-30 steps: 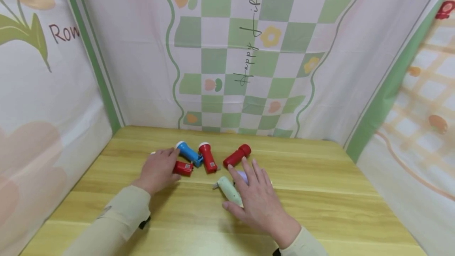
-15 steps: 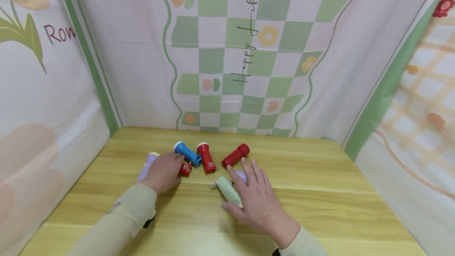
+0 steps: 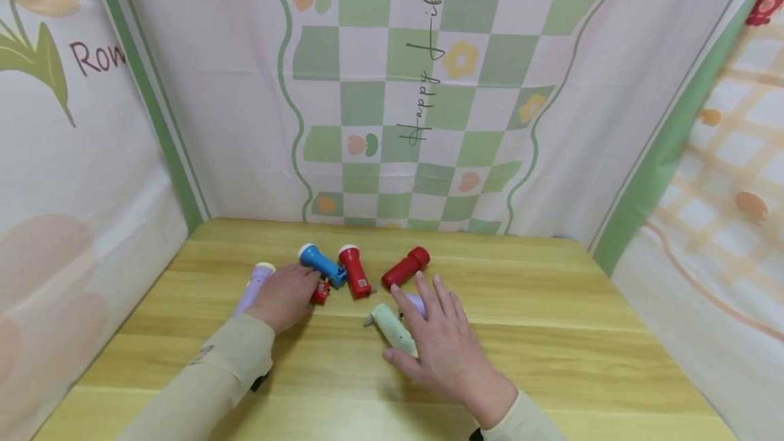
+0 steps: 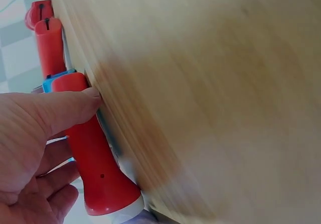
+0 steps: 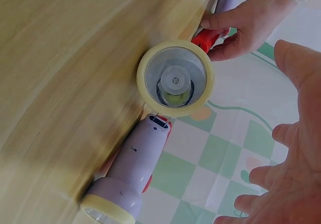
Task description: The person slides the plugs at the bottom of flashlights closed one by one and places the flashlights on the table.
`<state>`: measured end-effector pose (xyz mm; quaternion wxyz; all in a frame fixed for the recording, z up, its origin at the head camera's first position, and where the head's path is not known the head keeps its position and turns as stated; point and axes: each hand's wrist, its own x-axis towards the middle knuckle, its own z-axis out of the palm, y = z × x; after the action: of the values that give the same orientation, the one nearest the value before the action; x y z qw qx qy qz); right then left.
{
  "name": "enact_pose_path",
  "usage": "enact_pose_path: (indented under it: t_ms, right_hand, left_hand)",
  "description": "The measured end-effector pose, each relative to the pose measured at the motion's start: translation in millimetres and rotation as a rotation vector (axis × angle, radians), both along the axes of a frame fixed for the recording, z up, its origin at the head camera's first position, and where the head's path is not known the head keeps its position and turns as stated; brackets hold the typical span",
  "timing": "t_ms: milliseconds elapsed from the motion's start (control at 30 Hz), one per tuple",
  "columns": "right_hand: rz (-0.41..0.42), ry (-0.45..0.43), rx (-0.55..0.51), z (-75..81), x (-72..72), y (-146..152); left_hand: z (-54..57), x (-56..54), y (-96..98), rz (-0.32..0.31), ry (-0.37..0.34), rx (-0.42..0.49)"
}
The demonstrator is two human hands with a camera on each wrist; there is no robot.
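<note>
My left hand [image 3: 286, 297] grips a red flashlight [image 4: 98, 158] lying on the table at the left, thumb on one side and fingers on the other. Its white rim shows in the left wrist view; in the head view the hand covers most of it. My right hand [image 3: 450, 352] is spread, fingers straight, over the right side of a pale green flashlight [image 3: 393, 327] and a lavender flashlight [image 5: 138, 151]. In the right wrist view the green one's cream-ringed lens [image 5: 175, 78] faces the camera, apart from the palm.
Behind the left hand lie a blue flashlight [image 3: 321, 263] and a second red flashlight [image 3: 355, 271]. A plain dark red flashlight [image 3: 406, 268] is further right. Another lavender flashlight [image 3: 254, 286] lies left of the left hand. Printed cloth [image 3: 429, 107] walls the wooden table [image 3: 551, 332].
My left hand has moved right along the red flashlight, covering more of it and uncovering the lavender flashlight at the left. The right hand stays in place.
</note>
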<state>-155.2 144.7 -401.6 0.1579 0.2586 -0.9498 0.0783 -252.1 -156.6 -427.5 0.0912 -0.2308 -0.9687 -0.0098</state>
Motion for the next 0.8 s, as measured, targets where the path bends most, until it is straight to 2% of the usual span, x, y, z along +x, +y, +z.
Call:
enact_pose_path:
  t_ms: [467, 800]
  right_hand:
    - [0.001, -0.002, 0.001, -0.7, -0.2, 0.0]
    - [0.007, -0.016, 0.000, 0.3, -0.6, -0.6]
  left_hand:
    - [-0.7, -2.1, 6.8, -0.024, 0.026, -0.017]
    - [-1.2, -1.3, 7.7, 0.005, 0.003, -0.033]
